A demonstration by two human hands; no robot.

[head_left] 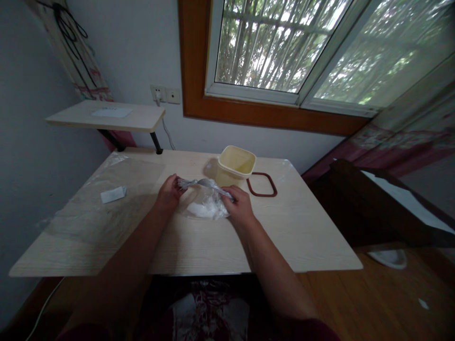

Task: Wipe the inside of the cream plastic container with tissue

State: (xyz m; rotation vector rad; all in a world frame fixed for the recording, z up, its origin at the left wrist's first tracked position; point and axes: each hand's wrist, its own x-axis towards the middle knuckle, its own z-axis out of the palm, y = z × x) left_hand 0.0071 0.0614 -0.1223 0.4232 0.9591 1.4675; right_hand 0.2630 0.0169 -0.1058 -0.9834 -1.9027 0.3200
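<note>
A clear plastic bag [206, 208] with something white in its lower part hangs at or just above the table, between my hands. Its gathered upper edge stretches from one hand to the other. My left hand [169, 192] is closed on the left end of that edge. On the right end, my right hand [240, 203] pinches the plastic between thumb and fingers. Just behind the bag stands a pale yellow square bin [236, 163], open at the top. To its right a reddish-brown rounded square ring [262, 195] lies flat.
Thin clear plastic sheeting [88, 218] covers the left of the table [298, 237], with a small white packet [113, 194] on it. A raised shelf [106, 121] holding a paper stands at the back left. The wall and window [277, 47] are behind.
</note>
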